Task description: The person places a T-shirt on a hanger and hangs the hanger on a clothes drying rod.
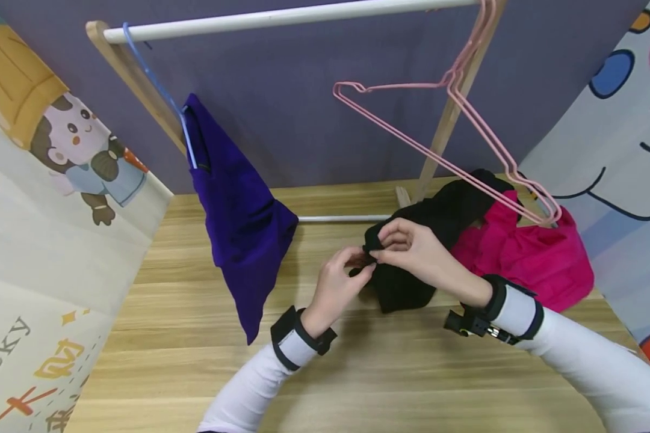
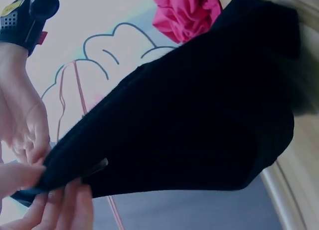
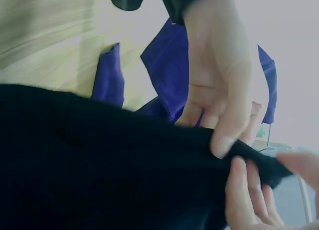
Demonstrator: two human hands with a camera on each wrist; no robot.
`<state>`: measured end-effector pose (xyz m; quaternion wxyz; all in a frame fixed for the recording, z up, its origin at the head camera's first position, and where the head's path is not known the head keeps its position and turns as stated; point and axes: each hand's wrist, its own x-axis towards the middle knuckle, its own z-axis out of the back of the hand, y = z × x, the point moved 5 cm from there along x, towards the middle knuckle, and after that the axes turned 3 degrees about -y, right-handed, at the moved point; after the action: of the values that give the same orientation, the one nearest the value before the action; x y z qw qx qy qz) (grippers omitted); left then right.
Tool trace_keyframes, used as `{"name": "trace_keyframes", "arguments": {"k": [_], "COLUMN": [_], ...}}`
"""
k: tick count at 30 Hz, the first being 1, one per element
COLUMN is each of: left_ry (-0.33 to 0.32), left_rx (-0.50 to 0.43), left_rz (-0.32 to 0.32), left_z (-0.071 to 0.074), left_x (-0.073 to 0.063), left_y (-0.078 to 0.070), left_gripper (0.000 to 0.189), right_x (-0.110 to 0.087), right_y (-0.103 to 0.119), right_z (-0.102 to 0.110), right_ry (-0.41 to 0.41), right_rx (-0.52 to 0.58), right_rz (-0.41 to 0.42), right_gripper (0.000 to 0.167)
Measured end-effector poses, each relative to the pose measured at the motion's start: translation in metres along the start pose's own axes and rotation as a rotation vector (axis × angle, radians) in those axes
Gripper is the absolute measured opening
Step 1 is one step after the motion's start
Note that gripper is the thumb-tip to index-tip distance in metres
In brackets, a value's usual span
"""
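Left hand (image 1: 340,287) and right hand (image 1: 419,254) both pinch one end of a soft, matte black cloth (image 1: 403,290), its folds trailing rightward from the grip. Farther right lies crumpled pink cloth (image 1: 555,258); well left, a wall panel (image 1: 86,264) reads "cky".

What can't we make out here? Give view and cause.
- Head: upper ends of the thin pink triangular hangers, cut off by the top edge.
- Head: part of the crumpled bright-pink cloth, behind the right hand and its black wrist strap.
- Left wrist: the rest of that pink cloth, cut off by the top edge.
- Right wrist: the rest of the soft black cloth, cut off by the left and bottom edges.
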<state>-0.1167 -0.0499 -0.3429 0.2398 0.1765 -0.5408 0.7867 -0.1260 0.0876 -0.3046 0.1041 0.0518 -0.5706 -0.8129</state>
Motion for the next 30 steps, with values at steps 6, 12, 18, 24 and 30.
{"name": "trace_keyframes", "arguments": {"k": [6, 12, 18, 24, 30], "left_ry": [0.049, 0.176, 0.223, 0.299, 0.427], "left_rx": [0.077, 0.121, 0.113, 0.131, 0.2], "left_rz": [0.02, -0.008, -0.116, -0.21, -0.152], "left_z": [0.006, 0.007, 0.007, 0.005, 0.013], "left_x": [-0.009, -0.024, -0.033, -0.035, -0.033], "left_y": [0.007, 0.014, 0.013, 0.01, 0.019], "left_gripper": [0.01, 0.013, 0.013, 0.005, 0.009], "right_x": [0.0, 0.02, 0.061, 0.076, 0.065], "right_y": [-0.008, -0.016, -0.033, -0.073, -0.101], "right_z": [-0.002, 0.016, 0.013, -0.017, -0.036], "right_ry": [0.192, 0.162, 0.255, 0.692, 0.864], "right_rx": [-0.025, -0.162, -0.449, -0.652, -0.866], "right_rz": [0.1, 0.136, 0.165, 0.038, -0.044], "right_gripper": [0.019, 0.016, 0.021, 0.036, 0.051]}}
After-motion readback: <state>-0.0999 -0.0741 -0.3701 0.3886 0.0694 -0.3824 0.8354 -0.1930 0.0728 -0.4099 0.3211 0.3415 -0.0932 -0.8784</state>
